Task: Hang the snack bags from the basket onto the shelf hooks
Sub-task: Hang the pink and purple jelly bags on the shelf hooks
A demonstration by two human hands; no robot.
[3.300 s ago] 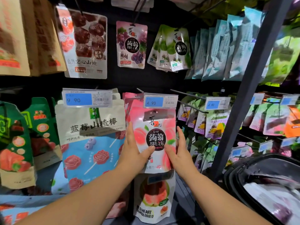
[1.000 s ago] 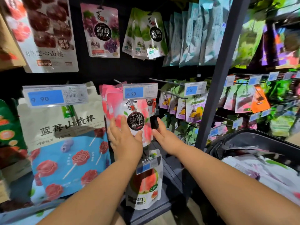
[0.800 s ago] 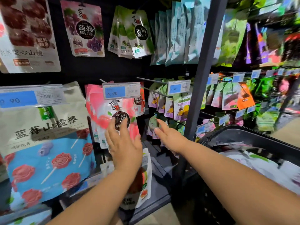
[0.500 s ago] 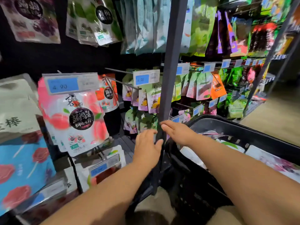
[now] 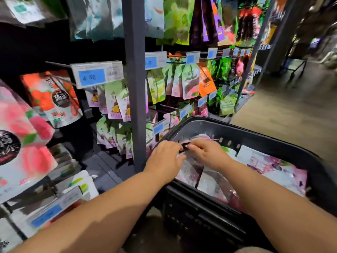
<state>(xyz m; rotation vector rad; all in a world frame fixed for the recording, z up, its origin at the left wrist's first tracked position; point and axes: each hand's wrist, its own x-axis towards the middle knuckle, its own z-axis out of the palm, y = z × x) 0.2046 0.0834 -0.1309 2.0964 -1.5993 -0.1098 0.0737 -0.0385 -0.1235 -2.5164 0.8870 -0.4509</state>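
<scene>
1. Shelf rack (image 5: 135, 88): its hooks (image 5: 58, 64) jut toward the aisle, so the bags on them hang face-out behind the price tags (image 5: 96, 74).
2. Black basket (image 5: 255, 136): sits just right of the rack post. Judged a short carry to the hooks.
3. Snack bags (image 5: 277, 167): lie flat and overlapped in the basket, not yet hung.
4. Purple snack bag (image 5: 191, 172): on top, at the basket's shelf-side end. Hands meet at its top edge, likely the hang-hole end.
5. Right hand (image 5: 207, 152) pinches that edge. Left hand (image 5: 164, 157) lies on it; its grip is too blurred to tell.
</scene>
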